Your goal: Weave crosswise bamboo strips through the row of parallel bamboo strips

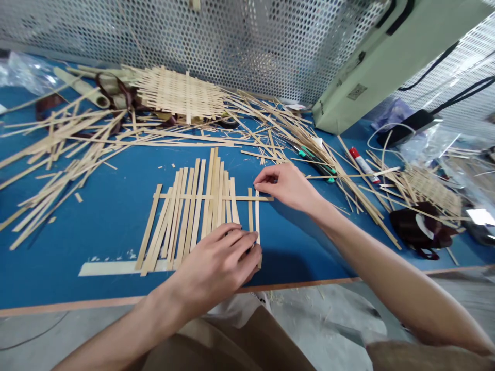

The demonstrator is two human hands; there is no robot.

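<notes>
Thin bamboo strips (185, 216) lie side by side on the blue tabletop (96, 247), running away from me. One crosswise strip (247, 198) passes over and under them. My left hand (216, 263) rests on their near ends, with its fingers spread across the strips and reaching the rightmost ones. My right hand (284, 186) is above the far right end of the crosswise strip. Its thumb and fingertips are pinched together just above an upright strip (257, 216). I cannot tell whether they hold anything.
A woven bamboo mat (180, 94) and many loose strips (62, 149) cover the back and left of the table. To the right are green-handled tools (315, 162), a red-capped tube (363, 165), a smaller weave (429, 190) and a dark cloth (419, 229). A perforated metal screen (193, 36) stands behind.
</notes>
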